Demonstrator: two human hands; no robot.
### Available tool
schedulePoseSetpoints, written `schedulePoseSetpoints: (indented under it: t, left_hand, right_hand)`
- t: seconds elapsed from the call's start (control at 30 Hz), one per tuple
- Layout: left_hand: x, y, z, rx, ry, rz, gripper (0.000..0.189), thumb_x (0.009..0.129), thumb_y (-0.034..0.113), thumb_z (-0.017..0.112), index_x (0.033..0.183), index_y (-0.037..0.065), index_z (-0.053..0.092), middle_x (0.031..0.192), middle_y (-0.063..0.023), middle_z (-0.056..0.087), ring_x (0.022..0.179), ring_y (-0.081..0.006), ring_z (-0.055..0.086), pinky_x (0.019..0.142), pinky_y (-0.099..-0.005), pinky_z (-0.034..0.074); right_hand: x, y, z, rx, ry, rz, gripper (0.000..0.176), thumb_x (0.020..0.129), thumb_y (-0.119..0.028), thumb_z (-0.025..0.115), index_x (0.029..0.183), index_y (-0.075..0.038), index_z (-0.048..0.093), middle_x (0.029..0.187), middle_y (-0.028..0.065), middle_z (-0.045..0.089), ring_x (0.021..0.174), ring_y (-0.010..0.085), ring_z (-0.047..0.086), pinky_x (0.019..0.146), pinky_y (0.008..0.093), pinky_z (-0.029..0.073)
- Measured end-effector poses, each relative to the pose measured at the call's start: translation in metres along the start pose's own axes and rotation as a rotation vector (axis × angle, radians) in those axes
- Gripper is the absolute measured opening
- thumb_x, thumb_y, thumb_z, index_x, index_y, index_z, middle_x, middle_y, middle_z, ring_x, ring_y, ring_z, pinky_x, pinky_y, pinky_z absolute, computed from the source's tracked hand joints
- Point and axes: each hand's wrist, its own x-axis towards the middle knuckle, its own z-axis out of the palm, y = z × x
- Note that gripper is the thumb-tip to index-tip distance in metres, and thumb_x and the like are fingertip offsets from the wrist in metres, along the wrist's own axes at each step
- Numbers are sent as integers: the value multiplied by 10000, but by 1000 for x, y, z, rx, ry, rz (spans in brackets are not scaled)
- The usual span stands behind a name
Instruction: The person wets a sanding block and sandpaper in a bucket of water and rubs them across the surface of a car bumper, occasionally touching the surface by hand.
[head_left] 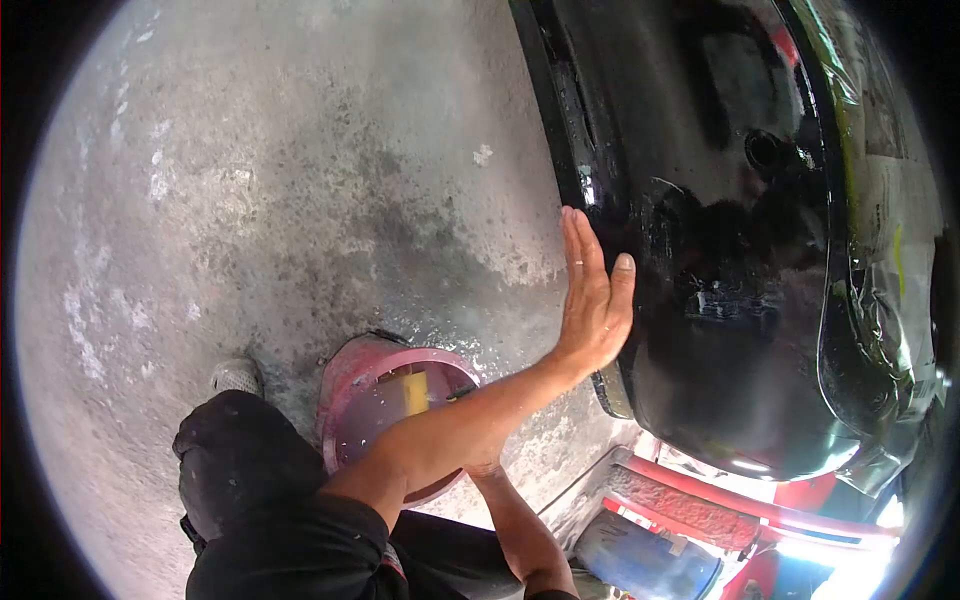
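My left hand [597,310] is open, fingers stretched and close together, with the thumb apart. It overlaps the near edge of a glossy black car panel [730,390] in this view. My right hand [485,468] reaches to the side of a pink bucket [345,375], beneath my left forearm; that forearm hides its fingers. Cloudy liquid stands in the bucket, and a yellow sponge [414,392] shows in it. Wet streaks and reflections mark the dark panel.
Clear plastic sheeting [885,330] covers the area beyond the panel. At lower right are a red frame [690,505] and a blue container [645,560]. My knee [245,445] and a light perforated shoe [238,376] are left of the bucket on stained concrete floor [300,180].
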Motion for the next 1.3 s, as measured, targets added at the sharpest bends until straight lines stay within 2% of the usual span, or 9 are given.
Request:
schedulePoseSetpoints:
  t: [0.13, 0.17, 0.3, 0.67, 0.83, 0.93, 1.1, 1.27, 1.3]
  left_hand:
    - [-31, 0, 20, -48, -11, -31, 788, 1080, 361, 349, 1543, -38, -149, 1618, -273, -191, 1515, -383, -156, 1234, -436, -38]
    - [-38, 0, 21, -50, -11, -31, 788, 1080, 361, 349, 1543, -38, -149, 1618, -273, -191, 1515, -383, -156, 1234, -436, -38]
    - [-68, -3, 28, -89, -71, -72, 800, 1082, 352, 346, 1527, -51, -183, 1606, -288, -215, 1511, -389, -163, 1231, -442, -38]
    - [-101, -16, 32, -68, -116, -76, 791, 1071, 349, 368, 1545, -47, -126, 1610, -330, -93, 1519, -445, -50, 1229, -523, 32]
    - [-79, -24, 29, 59, -97, -58, 820, 1070, 369, 383, 1542, -40, -149, 1619, -294, -150, 1521, -398, -103, 1240, -442, -15]
    - [-38, 0, 21, 24, 1, -52, 787, 1066, 352, 375, 1542, -73, -86, 1624, -296, -116, 1523, -401, -90, 1243, -430, 11]
    - [32, 24, -6, -115, 161, -88, 702, 1061, 321, 340, 1550, -93, 56, 1641, -278, 41, 1541, -344, 44, 1244, -365, 55]
    - [-6, -4, 2, 143, 71, 58, 699, 1063, 283, 332, 1552, -86, -4, 1627, -312, -7, 1528, -416, 1, 1240, -484, 40]
    - [-23, -6, 7, 133, 52, 69, 687, 1060, 247, 347, 1559, -71, -2, 1625, -316, -6, 1523, -437, 5, 1228, -529, 59]
  right_hand:
    - [-11, 5, 4, 736, 209, 212, 620, 817, -413, 746, 1308, -85, 560, 1327, 168, 504, 1224, 350, 507, 1017, 509, 415]
    - [1, -5, -6, 170, 186, 25, 557, 815, -381, 752, 1243, -81, 562, 1240, 164, 501, 1157, 348, 513, 973, 506, 430]
    - [35, -78, -2, -688, 278, -367, 421, 756, -218, 758, 1051, -66, 499, 1079, 161, 449, 969, 332, 485, 818, 514, 420]
    - [36, -81, -1, -710, 259, -375, 393, 760, -186, 721, 1044, -24, 504, 1093, 189, 440, 996, 370, 470, 824, 518, 430]
    - [31, -63, -5, -727, 260, -391, 407, 764, -228, 737, 1045, -41, 511, 1047, 157, 468, 981, 343, 477, 841, 515, 433]
    - [16, -32, -4, -560, 218, -203, 575, 777, -355, 791, 1217, -69, 554, 1216, 171, 504, 1084, 386, 502, 902, 527, 438]
    - [25, -35, -11, -673, 173, -479, 750, 790, -408, 783, 1377, -61, 469, 1300, 214, 499, 1093, 456, 501, 925, 560, 425]
    - [11, -5, -10, -868, 110, -515, 810, 787, -429, 779, 1413, -43, 438, 1320, 250, 482, 1098, 453, 498, 902, 559, 433]
    - [-5, 42, -4, -196, 123, -273, 659, 794, -377, 769, 1298, -31, 520, 1262, 212, 526, 1094, 420, 517, 911, 534, 438]
